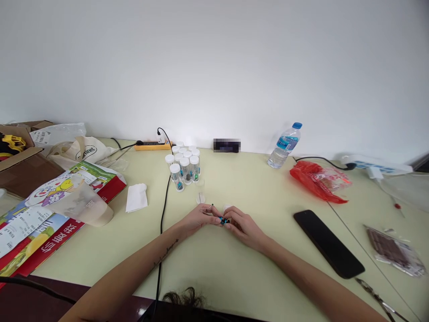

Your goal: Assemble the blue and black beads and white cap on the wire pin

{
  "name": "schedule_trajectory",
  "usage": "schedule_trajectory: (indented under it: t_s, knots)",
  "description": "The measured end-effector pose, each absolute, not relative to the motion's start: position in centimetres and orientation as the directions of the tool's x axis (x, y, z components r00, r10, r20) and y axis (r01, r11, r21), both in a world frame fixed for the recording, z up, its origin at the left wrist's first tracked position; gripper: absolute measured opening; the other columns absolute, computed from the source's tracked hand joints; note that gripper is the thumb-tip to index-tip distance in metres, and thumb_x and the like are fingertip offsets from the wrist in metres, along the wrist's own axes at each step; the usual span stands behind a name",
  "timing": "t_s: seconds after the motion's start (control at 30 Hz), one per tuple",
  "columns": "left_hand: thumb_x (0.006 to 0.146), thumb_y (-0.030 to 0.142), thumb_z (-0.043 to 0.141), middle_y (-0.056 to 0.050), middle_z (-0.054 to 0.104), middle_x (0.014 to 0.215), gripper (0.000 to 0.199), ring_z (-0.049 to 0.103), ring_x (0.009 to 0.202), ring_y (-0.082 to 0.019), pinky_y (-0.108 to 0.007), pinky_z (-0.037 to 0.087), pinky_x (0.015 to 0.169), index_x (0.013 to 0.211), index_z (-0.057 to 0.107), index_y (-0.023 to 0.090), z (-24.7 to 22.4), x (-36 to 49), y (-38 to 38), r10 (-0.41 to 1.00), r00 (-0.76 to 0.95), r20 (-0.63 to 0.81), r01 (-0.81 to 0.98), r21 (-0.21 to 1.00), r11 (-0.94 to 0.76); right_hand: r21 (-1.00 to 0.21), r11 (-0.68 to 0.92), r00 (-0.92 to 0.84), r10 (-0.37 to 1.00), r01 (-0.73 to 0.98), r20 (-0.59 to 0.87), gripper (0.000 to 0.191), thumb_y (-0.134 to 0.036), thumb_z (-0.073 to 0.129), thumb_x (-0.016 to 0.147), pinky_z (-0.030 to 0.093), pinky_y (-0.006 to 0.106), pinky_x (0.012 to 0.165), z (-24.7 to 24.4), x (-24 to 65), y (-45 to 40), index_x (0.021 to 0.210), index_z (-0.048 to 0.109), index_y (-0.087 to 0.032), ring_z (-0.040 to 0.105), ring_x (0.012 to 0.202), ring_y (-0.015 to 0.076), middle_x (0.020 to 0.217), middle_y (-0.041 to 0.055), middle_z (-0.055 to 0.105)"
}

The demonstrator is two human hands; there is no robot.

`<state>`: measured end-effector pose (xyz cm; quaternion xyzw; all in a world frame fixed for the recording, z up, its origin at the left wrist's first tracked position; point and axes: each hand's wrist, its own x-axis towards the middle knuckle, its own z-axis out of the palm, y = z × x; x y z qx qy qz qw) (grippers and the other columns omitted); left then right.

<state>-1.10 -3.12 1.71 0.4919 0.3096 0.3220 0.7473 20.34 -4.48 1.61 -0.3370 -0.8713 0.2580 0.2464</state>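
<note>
My left hand [200, 218] is closed in a pinch on a small cluster of shiny blue and black beads [223, 221] above the middle of the table. A thin cord or wire with a dark tip [212, 205] sticks up from the fingers of this hand. From the other side, my right hand [246, 229] has its thumb and fingers closed on the same beads. Just behind the hands stands a clear tube [200, 188] on a white base. A white cap [227, 207] shows partly behind the right fingers.
Several clear tubes with white caps [185, 162] stand behind the hands. A black cable [165, 201] crosses the table on the left, near a folded tissue [136, 197] and a plastic cup [97, 210]. Rightward are a water bottle [284, 145], red bag [313, 179], phone [328, 243] and pliers-like tool [377, 297].
</note>
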Motion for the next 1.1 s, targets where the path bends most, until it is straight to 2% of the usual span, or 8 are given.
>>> schedule_trajectory:
  t_s: [0.17,0.37,0.63,0.73,0.8,0.97,1.1]
  knots:
    - [0.064,0.025,0.076,-0.006,0.068,0.081,0.022,0.063,0.083,-0.020,-0.033,0.043,0.085,0.081,0.069,0.013,1.71,-1.04,-3.06,0.784,0.600,-0.157,-0.194,0.923,0.332,-0.596,0.661,-0.645,0.707,0.456,0.291,0.026,-0.031,0.028,0.098,0.047,0.030,0.073,1.56,20.27,-4.39,0.097,0.051,-0.021,0.056,0.082,0.0156,0.098,0.0072,0.055]
    - [0.064,0.024,0.076,-0.007,0.069,0.082,0.023,0.063,0.083,-0.019,-0.033,0.044,0.084,0.082,0.068,0.013,1.60,-1.05,-2.99,0.784,0.598,-0.165,-0.187,0.923,0.337,-0.599,0.657,-0.643,0.710,0.457,0.289,0.023,-0.028,0.030,0.098,0.047,0.030,0.074,1.53,20.28,-4.32,0.098,0.051,-0.021,0.056,0.085,0.0159,0.100,0.0071,0.054]
    - [0.066,0.025,0.075,-0.007,0.068,0.080,0.024,0.063,0.079,-0.019,-0.032,0.046,0.077,0.085,0.067,0.013,1.55,-1.20,-3.17,0.784,0.588,-0.199,-0.157,0.923,0.352,-0.630,0.628,-0.642,0.723,0.457,0.255,0.014,-0.031,0.043,0.094,0.046,0.027,0.059,1.28,20.37,-4.38,0.102,0.049,-0.022,0.053,0.061,0.0104,0.106,0.0066,0.052]
    - [0.066,0.025,0.075,-0.008,0.068,0.081,0.024,0.063,0.080,-0.020,-0.032,0.046,0.077,0.085,0.067,0.012,1.46,-1.22,-3.14,0.784,0.591,-0.189,-0.172,0.920,0.351,-0.643,0.623,-0.653,0.718,0.446,0.242,0.018,-0.037,0.046,0.092,0.047,0.026,0.058,1.07,20.43,-4.32,0.103,0.049,-0.022,0.054,0.062,0.0107,0.106,0.0067,0.052]
    - [0.066,0.025,0.075,-0.008,0.068,0.081,0.023,0.063,0.081,-0.019,-0.031,0.045,0.079,0.084,0.067,0.012,1.41,-1.21,-3.09,0.788,0.590,-0.179,-0.174,0.924,0.340,-0.640,0.629,-0.655,0.713,0.441,0.251,0.021,-0.039,0.042,0.094,0.047,0.027,0.062,1.06,20.44,-4.27,0.103,0.049,-0.022,0.054,0.065,0.0117,0.105,0.0067,0.053]
    - [0.064,0.024,0.076,-0.006,0.067,0.082,0.023,0.063,0.084,-0.019,-0.033,0.044,0.084,0.083,0.067,0.012,1.43,-1.08,-3.02,0.794,0.586,-0.165,-0.210,0.915,0.345,-0.610,0.641,-0.634,0.723,0.467,0.275,0.027,-0.033,0.027,0.099,0.046,0.030,0.074,1.30,20.30,-4.25,0.096,0.052,-0.022,0.055,0.084,0.0157,0.099,0.0062,0.053]
    - [0.064,0.023,0.076,-0.006,0.067,0.081,0.022,0.062,0.081,-0.018,-0.030,0.044,0.082,0.082,0.067,0.012,1.42,-1.06,-3.00,0.799,0.581,-0.159,-0.213,0.917,0.338,-0.614,0.627,-0.638,0.729,0.480,0.246,0.020,-0.034,0.035,0.097,0.046,0.028,0.066,1.37,20.24,-4.39,0.098,0.050,-0.022,0.054,0.072,0.0133,0.103,0.0059,0.053]
